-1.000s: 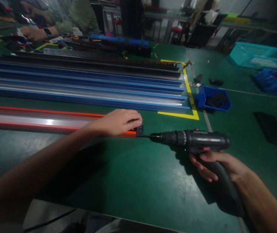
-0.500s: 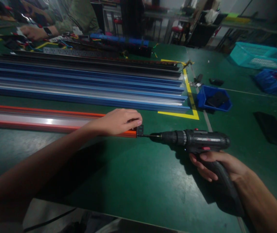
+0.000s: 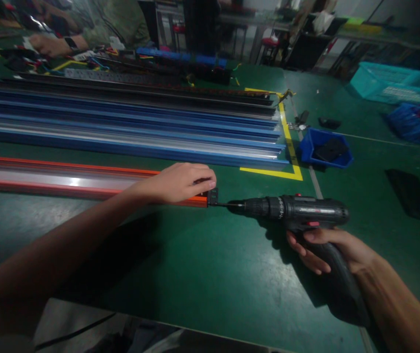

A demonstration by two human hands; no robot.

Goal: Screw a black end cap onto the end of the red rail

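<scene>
A long orange metal profile [image 3: 66, 181] with a pale inner channel lies across the table from the left. My left hand [image 3: 182, 182] is closed over its right end, fingers curled round the edge. A small black end cap [image 3: 213, 196] sits at that end, beside my fingertips. In my right hand [image 3: 338, 250] is a black cordless drill [image 3: 301, 211], gripped by its handle and lying level. Its long thin bit [image 3: 226, 204] points left and meets the end cap. Whether the bit is turning I cannot tell.
Behind the orange profile lie several blue and black profiles [image 3: 129, 125] inside yellow tape [image 3: 287, 142]. A blue bin [image 3: 326, 147] with black parts stands to the right, near a flat black piece [image 3: 412, 196] and a teal basket [image 3: 397, 83]. A co-worker's hand [image 3: 50, 45] is at far left.
Both hands, the drill and the orange profile keep practically the same positions. The view has shifted very slightly.
</scene>
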